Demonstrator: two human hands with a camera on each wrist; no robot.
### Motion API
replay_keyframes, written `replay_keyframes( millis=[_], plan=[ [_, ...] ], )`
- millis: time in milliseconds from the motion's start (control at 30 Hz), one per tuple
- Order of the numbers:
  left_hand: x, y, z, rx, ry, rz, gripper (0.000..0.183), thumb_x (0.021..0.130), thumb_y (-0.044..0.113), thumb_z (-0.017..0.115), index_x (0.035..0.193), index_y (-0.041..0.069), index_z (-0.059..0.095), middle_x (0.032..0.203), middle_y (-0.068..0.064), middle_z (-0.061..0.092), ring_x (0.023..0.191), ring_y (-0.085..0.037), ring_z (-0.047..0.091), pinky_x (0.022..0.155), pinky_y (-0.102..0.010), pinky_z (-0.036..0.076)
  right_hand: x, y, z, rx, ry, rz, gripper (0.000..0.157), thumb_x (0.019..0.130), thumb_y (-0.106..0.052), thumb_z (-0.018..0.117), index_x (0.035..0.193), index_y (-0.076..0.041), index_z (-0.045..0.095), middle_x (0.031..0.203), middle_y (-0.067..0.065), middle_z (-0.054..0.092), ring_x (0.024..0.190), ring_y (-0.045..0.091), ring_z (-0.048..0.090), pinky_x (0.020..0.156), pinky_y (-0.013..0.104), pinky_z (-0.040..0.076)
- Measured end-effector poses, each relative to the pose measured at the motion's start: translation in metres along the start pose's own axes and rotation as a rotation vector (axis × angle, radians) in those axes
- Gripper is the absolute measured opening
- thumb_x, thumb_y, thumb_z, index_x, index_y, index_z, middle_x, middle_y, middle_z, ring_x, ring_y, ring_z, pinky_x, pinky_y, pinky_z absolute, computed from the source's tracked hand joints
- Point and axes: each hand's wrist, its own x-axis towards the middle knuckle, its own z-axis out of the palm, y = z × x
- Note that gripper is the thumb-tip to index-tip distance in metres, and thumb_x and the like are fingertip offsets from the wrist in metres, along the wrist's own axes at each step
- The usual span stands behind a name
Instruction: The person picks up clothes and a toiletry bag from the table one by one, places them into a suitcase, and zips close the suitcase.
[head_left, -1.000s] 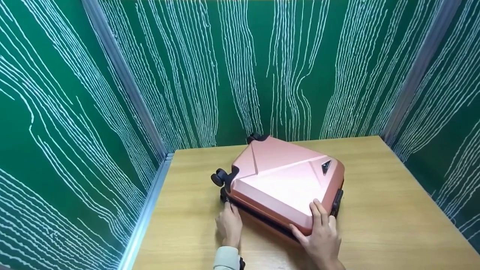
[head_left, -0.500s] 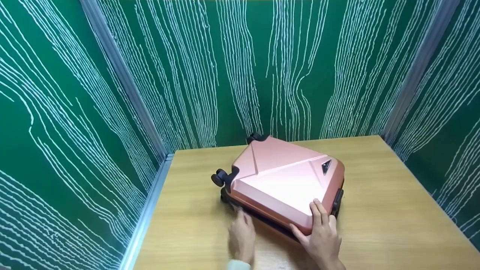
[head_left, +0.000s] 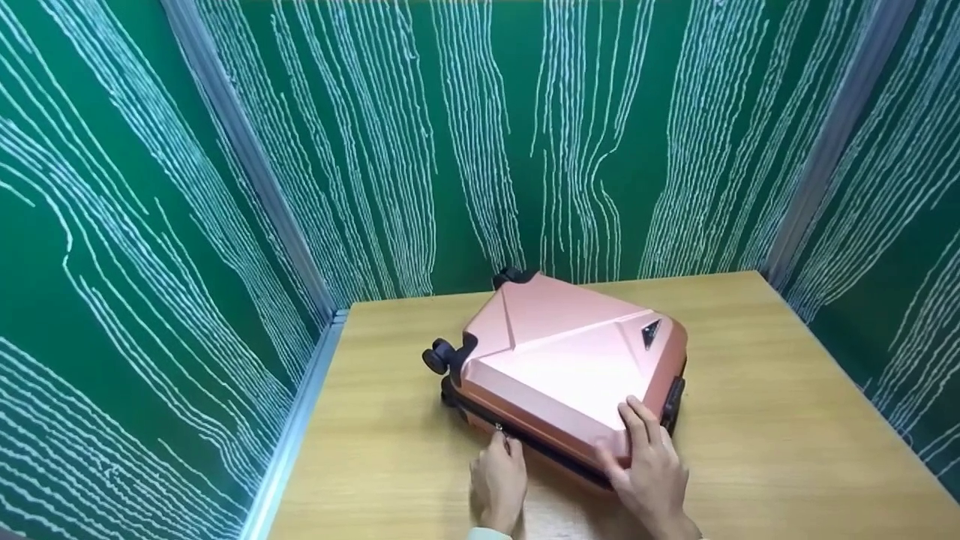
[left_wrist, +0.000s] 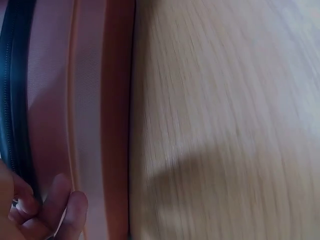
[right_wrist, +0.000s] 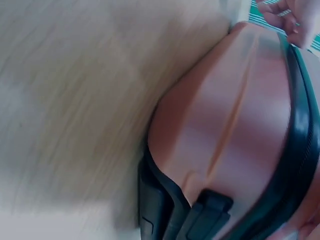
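Note:
A pink hard-shell suitcase (head_left: 555, 367) lies flat on the wooden table, its wheels toward the far left. Along its near side runs a black zipper (left_wrist: 17, 95). My left hand (head_left: 499, 476) pinches a small metal zipper pull (head_left: 499, 427) on that side, left of the middle. In the left wrist view its curled fingers are at the lower left against the case; the pull is mostly hidden there. My right hand (head_left: 651, 472) rests on the near right corner, fingers extended over the top shell and thumb against the side.
Black wheels (head_left: 439, 355) stick out at the suitcase's left end. A black handle (head_left: 673, 403) is on its right side. Green panels (head_left: 465, 150) with white wavy lines and metal posts surround the wooden table (head_left: 780, 420) at the back and sides.
My left hand has moved right and toward me along the suitcase's near side, from the wheel corner. The right hand stays at its corner, the thumb shifting slightly. The suitcase has hardly moved.

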Motion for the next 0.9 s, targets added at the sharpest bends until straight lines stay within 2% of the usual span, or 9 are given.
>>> replay_keyframes(
  millis=[133,267,333,400,500,600,667,767,900],
  plan=[
    [0.0,-0.002,0.004,0.021,0.012,0.023,0.023,0.097,0.03,0.059,0.079,0.018,0.064,0.074,-0.01,0.075,0.067,-0.036,0.071,0.057,-0.049,0.049,0.005,0.002,-0.008,0.049,-0.053,0.01,0.041,0.09,-0.023,0.065,0.131,-0.016,0.068,0.137,0.002,0.064,0.102,0.035,0.071,0.054,0.047,0.05],
    [0.0,-0.004,0.007,0.048,0.028,0.064,0.029,0.098,0.027,0.058,0.072,0.014,0.06,0.068,-0.011,0.072,0.064,-0.035,0.07,0.056,-0.047,0.049,0.014,0.008,-0.014,0.046,-0.086,-0.029,0.033,0.094,-0.015,0.063,0.125,-0.015,0.071,0.131,0.002,0.067,0.078,0.029,0.071,0.044,0.034,0.043],
    [0.002,-0.004,0.008,0.059,0.032,0.087,0.03,0.097,0.026,0.059,0.07,0.015,0.059,0.067,-0.01,0.072,0.064,-0.035,0.07,0.056,-0.047,0.049,0.023,0.014,-0.017,0.052,-0.093,-0.03,0.029,0.095,-0.012,0.064,0.122,-0.014,0.072,0.126,0.002,0.067,0.061,0.023,0.064,0.042,0.03,0.039],
    [0.003,-0.005,0.008,0.065,0.036,0.109,0.029,0.097,0.025,0.059,0.069,0.014,0.059,0.068,-0.011,0.072,0.064,-0.035,0.07,0.057,-0.048,0.049,0.035,0.021,-0.019,0.049,-0.112,-0.003,0.026,0.096,-0.011,0.064,0.121,-0.015,0.073,0.124,0.002,0.067,0.054,0.019,0.058,0.042,0.028,0.036],
    [0.006,-0.007,0.008,0.062,0.044,0.131,0.028,0.096,0.022,0.059,0.069,0.014,0.059,0.067,-0.01,0.072,0.062,-0.035,0.07,0.055,-0.047,0.048,0.05,0.031,-0.02,0.038,-0.154,0.075,0.024,0.099,-0.016,0.064,0.121,-0.016,0.073,0.125,0.005,0.064,0.067,0.022,0.06,0.046,0.031,0.038],
    [0.006,-0.01,0.006,0.052,0.039,0.148,0.027,0.095,0.021,0.06,0.069,0.013,0.06,0.066,-0.01,0.071,0.061,-0.034,0.07,0.052,-0.046,0.046,0.064,0.04,-0.021,-0.006,-0.21,0.159,0.027,0.1,-0.028,0.064,0.124,-0.019,0.072,0.129,0.009,0.062,0.094,0.034,0.058,0.055,0.046,0.045],
    [0.007,-0.011,0.005,0.042,0.029,0.162,0.026,0.096,0.02,0.06,0.071,0.014,0.061,0.067,-0.01,0.072,0.062,-0.033,0.07,0.051,-0.045,0.045,0.072,0.046,-0.02,-0.02,-0.252,0.209,0.032,0.1,-0.035,0.063,0.126,-0.019,0.069,0.133,0.011,0.06,0.103,0.039,0.051,0.063,0.056,0.046],
    [0.006,-0.013,0.003,0.037,0.012,0.181,0.025,0.098,0.02,0.058,0.073,0.014,0.061,0.067,-0.009,0.071,0.062,-0.032,0.07,0.052,-0.044,0.046,0.086,0.055,-0.017,0.009,-0.319,0.26,0.039,0.099,-0.038,0.062,0.13,-0.015,0.064,0.145,0.015,0.053,0.116,0.044,0.047,0.077,0.066,0.047],
    [0.004,-0.019,0.001,0.043,-0.014,0.211,0.027,0.101,0.021,0.057,0.075,0.014,0.059,0.065,-0.007,0.069,0.061,-0.032,0.069,0.052,-0.043,0.047,0.102,0.07,-0.011,0.076,-0.423,0.304,0.049,0.1,-0.043,0.059,0.137,-0.011,0.056,0.163,0.015,0.035,0.134,0.052,0.038,0.092,0.075,0.041]
  ],
)
